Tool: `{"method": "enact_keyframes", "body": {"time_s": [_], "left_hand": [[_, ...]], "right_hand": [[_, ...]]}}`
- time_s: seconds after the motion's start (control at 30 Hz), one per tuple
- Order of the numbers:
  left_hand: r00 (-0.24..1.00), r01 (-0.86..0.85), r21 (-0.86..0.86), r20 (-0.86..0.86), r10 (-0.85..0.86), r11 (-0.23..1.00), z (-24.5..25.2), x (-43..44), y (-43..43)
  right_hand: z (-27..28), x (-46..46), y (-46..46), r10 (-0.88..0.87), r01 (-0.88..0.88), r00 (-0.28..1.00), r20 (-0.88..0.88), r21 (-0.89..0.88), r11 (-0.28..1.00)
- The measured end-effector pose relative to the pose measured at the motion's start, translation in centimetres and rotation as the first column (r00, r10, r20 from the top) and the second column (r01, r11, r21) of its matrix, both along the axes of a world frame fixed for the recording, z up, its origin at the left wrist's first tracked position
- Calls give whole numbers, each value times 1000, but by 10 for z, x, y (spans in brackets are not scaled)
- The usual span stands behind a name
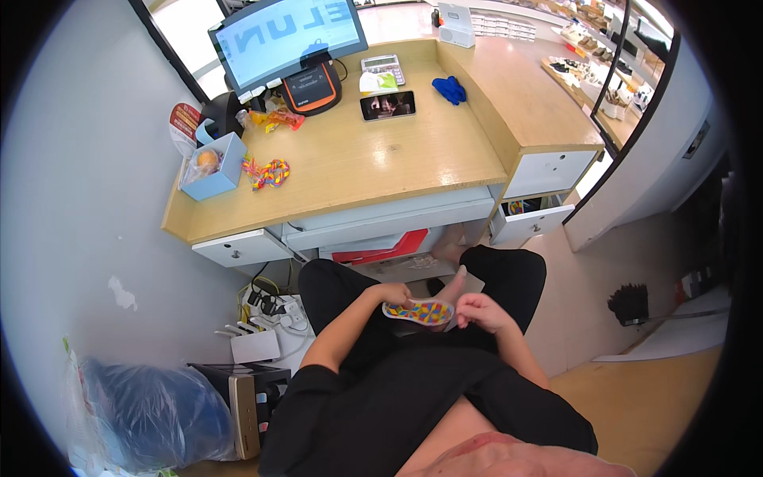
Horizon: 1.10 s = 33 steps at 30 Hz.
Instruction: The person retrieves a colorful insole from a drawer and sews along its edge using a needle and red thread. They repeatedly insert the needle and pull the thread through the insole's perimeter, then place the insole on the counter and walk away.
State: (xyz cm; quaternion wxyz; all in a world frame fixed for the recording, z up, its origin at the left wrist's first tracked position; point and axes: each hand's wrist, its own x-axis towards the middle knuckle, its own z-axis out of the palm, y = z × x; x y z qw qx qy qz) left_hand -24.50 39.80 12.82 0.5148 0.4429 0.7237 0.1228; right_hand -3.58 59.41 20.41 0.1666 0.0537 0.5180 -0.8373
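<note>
My left hand [393, 293] holds a sole-shaped piece [424, 312] with a multicoloured geometric pattern and a pale rim, over my lap. Its fingers grip the left end, and the patterned face is turned up. Beside the right end is my right hand [481, 312], with thumb and fingers drawn together. Whether it pinches something thin, such as a thread, is too small to make out. A bare foot [456, 287] shows just beyond the piece, between my black-trousered legs.
A wooden desk [357, 161] stands ahead, bearing a propped phone [387, 106], a calculator [393, 64], a monitor [289, 45], braided multicoloured cord [269, 173], blue cloth [449, 89] and a blue box [216, 170]. One drawer [532, 223] hangs open at right. Power strips [277, 307] and a router [255, 346] lie left.
</note>
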Motion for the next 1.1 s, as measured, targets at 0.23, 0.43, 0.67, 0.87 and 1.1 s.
{"method": "enact_keyframes", "body": {"time_s": [0.23, 0.43, 0.67, 0.87, 1.1], "left_hand": [[725, -672, 415, 535, 433, 613, 108, 6, -64], [354, -891, 426, 867, 350, -155, 175, 21, -68], [391, -900, 408, 911, 131, -152, 208, 32, -74], [470, -879, 473, 881, 53, -67, 221, 32, -84], [566, -824, 567, 824, 31, 3, 233, 20, -86]], "right_hand": [[66, -7, 36, -477, 477, 799, -366, -97, 874], [108, -9, 37, -686, 608, 602, -409, -322, 726], [126, 7, 32, -687, 597, 584, -434, -343, 725], [137, 0, 22, -741, 665, 519, -425, -344, 663], [166, -62, -20, -480, 640, 643, -597, 75, 765]]}}
